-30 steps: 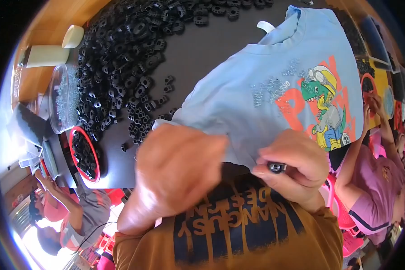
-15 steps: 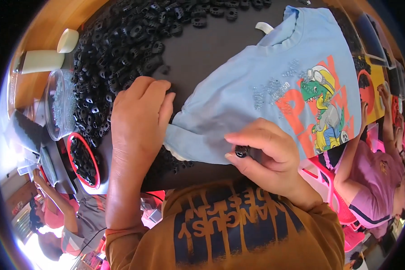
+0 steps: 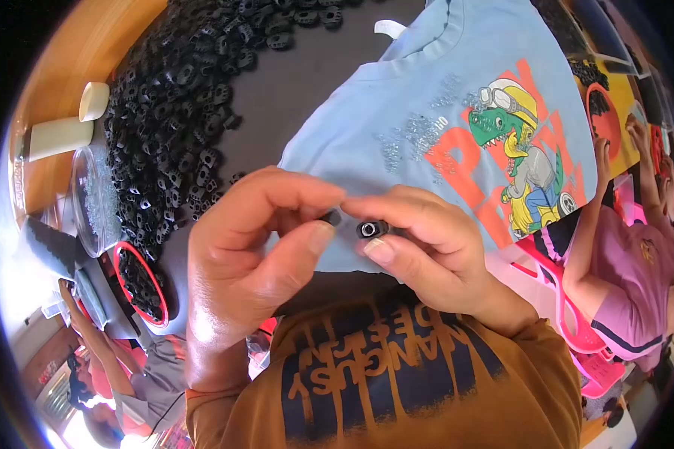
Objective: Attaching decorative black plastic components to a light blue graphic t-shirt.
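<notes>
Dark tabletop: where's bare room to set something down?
The main bare patch of dark tabletop lies between the black-piece pile and the light blue shirt. A narrower strip separates the red bowl from the left hand. The pile's area is crowded.

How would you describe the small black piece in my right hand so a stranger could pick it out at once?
Find the light blue shirt on the dark table. Over its near part, your right hand pinches a small black piece. Its end shows a pale ring, unlike the dark bit in your left hand.
</notes>
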Tool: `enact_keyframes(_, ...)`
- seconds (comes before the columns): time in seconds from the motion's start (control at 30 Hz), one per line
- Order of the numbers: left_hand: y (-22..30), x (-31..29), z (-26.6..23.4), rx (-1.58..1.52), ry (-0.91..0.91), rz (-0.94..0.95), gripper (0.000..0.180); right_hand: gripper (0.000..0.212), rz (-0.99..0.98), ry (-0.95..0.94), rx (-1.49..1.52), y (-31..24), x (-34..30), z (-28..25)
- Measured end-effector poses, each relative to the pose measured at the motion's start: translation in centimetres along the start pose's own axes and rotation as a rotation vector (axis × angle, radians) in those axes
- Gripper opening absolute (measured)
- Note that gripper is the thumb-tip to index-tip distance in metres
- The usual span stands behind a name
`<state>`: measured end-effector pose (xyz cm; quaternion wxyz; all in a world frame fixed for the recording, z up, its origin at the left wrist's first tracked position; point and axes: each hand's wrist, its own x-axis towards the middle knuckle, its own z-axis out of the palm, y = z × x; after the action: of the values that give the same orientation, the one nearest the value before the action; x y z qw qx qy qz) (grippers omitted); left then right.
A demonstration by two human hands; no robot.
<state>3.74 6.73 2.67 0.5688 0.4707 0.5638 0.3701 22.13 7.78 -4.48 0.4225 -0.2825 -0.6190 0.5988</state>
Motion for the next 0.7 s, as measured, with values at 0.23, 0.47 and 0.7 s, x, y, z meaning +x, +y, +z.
enact_keyframes(0.23, -0.7, 0.2, 0.2, 0.125, -0.130, 0.137, 0.021, 0.026, -0.076, 0.098, 0.082, 0.6, -0.5, 0.5)
enact_keyframes(0.47, -0.9, -0.4, 0.7, -0.143, -0.042, 0.052, 0.018, 0.026, -0.049, 0.045, 0.018, 0.3, -0.4, 0.2)
enact_keyframes(0.7, -1.6, -0.2, 0.2, -0.293, -0.070, -0.070, 0.015, 0.024, -0.149, 0.097, -0.001, 0.8, -0.4, 0.5)
